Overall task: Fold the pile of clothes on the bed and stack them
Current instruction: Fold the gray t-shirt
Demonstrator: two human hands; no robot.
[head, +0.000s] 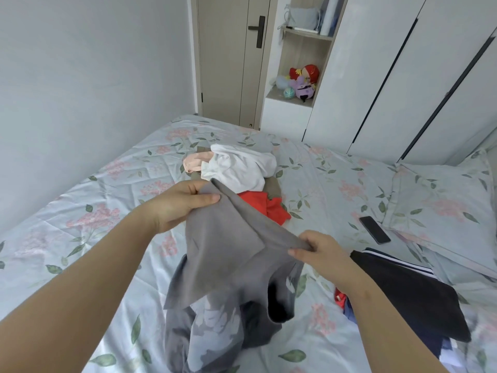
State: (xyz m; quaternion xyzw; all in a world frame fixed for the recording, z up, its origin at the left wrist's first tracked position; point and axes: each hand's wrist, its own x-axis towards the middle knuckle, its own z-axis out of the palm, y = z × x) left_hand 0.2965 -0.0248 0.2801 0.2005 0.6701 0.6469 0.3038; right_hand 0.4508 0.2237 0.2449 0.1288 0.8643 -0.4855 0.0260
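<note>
Your left hand [183,203] pinches the far top edge of the grey cotton garment with a pale floral print [228,251], thumb over the cloth and fingers [207,198] curled behind it. Your right hand [322,254] grips the same edge nearer and to the right, fingers [298,253] closed on a bunched corner. The edge runs taut between the two hands. The rest of the garment hangs down and its lower part lies crumpled on the pale-blue floral bed sheet [80,224], near centre.

The unfolded pile sits beyond your left hand, mid-bed:
- crumpled white shirt [242,168] on top
- pale-pink cloth [195,162] at its left
- bright-red cloth [269,208] at its near side
- olive-brown piece [273,188] partly under them (type unclear)

Near right, under your right forearm, is a flat folded black garment with white stripes [403,297]. It lies on darker blue cloth, with a bit of red showing at its left edge.

A black smartphone [374,229] lies face up on the sheet, just left of the floral pillow [443,200]. At the far side are a beige door [228,63], a wooden shelf niche with plush toys [304,79] and a white wardrobe [403,76].
</note>
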